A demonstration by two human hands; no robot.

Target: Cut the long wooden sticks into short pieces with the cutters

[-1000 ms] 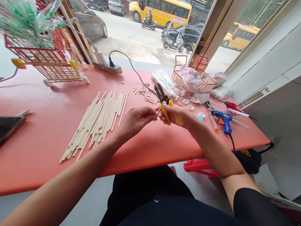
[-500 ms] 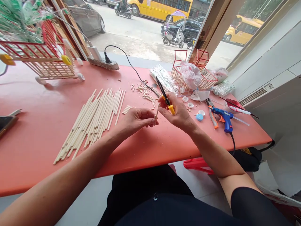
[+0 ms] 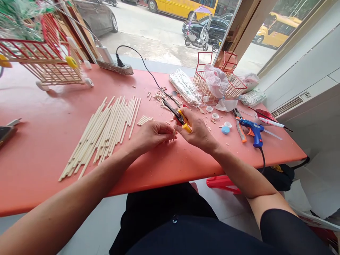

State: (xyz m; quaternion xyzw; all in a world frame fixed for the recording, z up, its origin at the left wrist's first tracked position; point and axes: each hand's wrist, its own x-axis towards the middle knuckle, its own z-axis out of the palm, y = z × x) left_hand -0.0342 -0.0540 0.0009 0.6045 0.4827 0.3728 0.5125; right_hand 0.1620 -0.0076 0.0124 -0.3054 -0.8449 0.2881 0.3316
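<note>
**One piece in hand, many sticks to go**

It stands near upright over the surface, pinched in the left hand; the right hand grips pliers. The short row beyond looks finished, scraps behind it. The long sticks, farther left, seem uncut.

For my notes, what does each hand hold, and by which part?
The right hand holds pliers by the yellow handles; the left hand pinches a short wooden stick, gripped part unclear.
</note>
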